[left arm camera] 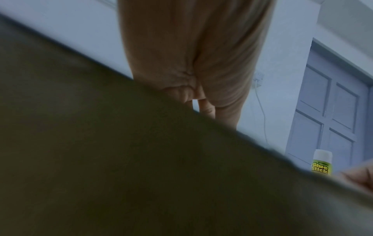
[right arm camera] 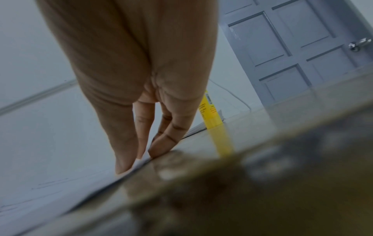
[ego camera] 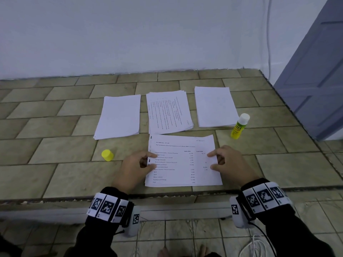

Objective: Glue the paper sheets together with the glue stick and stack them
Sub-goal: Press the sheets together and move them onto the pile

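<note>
On the left part of the tiled desk [ego camera: 46, 127] a blank paper stack [ego camera: 118, 116] is laid, near the far edge. In front of it, closer to the near edge, a yellow cap [ego camera: 107, 155] is placed on its own, apart from the papers.

The left hand [ego camera: 135, 166] is rested at the left edge of the printed sheet [ego camera: 182, 162], which lies flat at the middle of the near edge. The fingers are curled and the left edge of the sheet is pinched between thumb and fingers. In the left wrist view mostly the palm [left arm camera: 191, 55] and the dark desk surface are seen, so the grip is not shown there.

Behind the printed sheet, a stack with printed text [ego camera: 168, 112] is laid in the middle, with its lines turned sideways.

The right hand [ego camera: 229, 163] is placed at the right edge of the printed sheet. The thumb and forefinger are laid on top of the paper, and the other fingers are bent at its edge; in the right wrist view the fingertips [right arm camera: 155, 151] are seen to press at the paper border.

Further right, a second blank stack [ego camera: 215, 106] is laid near the far right corner. Just beside its front right corner the glue stick [ego camera: 239, 126] is stood upright, uncapped, with its white top exposed. To the right of the desk a grey door [ego camera: 315, 80] is seen.
</note>
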The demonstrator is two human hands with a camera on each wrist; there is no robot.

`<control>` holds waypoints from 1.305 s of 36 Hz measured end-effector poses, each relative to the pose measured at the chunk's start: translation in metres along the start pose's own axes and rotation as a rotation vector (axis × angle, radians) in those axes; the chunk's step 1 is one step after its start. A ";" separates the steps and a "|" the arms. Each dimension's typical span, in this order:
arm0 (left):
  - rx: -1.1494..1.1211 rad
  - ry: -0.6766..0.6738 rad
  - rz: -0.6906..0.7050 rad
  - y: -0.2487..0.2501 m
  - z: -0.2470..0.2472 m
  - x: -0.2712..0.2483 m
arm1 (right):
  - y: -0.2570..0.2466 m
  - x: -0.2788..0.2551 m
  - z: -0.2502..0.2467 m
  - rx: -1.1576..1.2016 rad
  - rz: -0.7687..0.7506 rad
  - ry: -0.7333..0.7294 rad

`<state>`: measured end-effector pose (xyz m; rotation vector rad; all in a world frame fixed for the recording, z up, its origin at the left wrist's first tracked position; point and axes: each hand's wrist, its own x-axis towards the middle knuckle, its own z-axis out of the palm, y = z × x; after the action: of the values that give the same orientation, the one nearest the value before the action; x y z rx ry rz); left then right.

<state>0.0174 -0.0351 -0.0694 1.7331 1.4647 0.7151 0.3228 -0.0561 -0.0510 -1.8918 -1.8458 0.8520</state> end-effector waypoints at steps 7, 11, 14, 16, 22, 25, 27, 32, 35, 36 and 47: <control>-0.039 0.012 -0.012 -0.001 0.003 0.000 | 0.003 0.000 -0.002 0.026 -0.005 -0.005; -0.023 0.017 0.000 -0.001 0.001 -0.001 | 0.005 0.001 -0.002 0.031 0.001 -0.010; -0.025 0.020 0.005 0.001 0.001 -0.003 | 0.005 0.002 -0.001 0.035 -0.001 -0.008; -0.027 0.022 0.003 0.001 0.002 -0.002 | 0.005 0.002 -0.001 0.032 -0.004 -0.009; -0.057 0.020 -0.009 0.004 0.001 -0.003 | 0.006 0.002 -0.001 0.027 -0.003 -0.015; -0.067 0.018 -0.016 0.004 0.000 -0.004 | 0.005 0.002 0.000 0.018 0.000 -0.014; -0.063 0.019 -0.014 0.005 0.000 -0.004 | 0.004 0.002 -0.001 0.024 -0.002 -0.010; -0.064 0.003 -0.016 0.003 -0.002 -0.005 | 0.004 0.002 -0.002 0.021 -0.008 -0.011; -0.058 0.000 -0.013 0.001 -0.003 -0.006 | 0.003 0.001 -0.001 0.022 -0.007 -0.012; -0.058 0.001 -0.010 0.001 -0.003 -0.006 | 0.002 0.001 -0.001 0.017 -0.006 -0.012; -0.046 0.010 -0.014 -0.002 -0.004 -0.006 | -0.001 0.000 -0.002 0.002 0.002 -0.013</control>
<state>0.0116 -0.0404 -0.0689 1.6854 1.4551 0.7447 0.3233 -0.0558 -0.0492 -1.8919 -1.8497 0.8686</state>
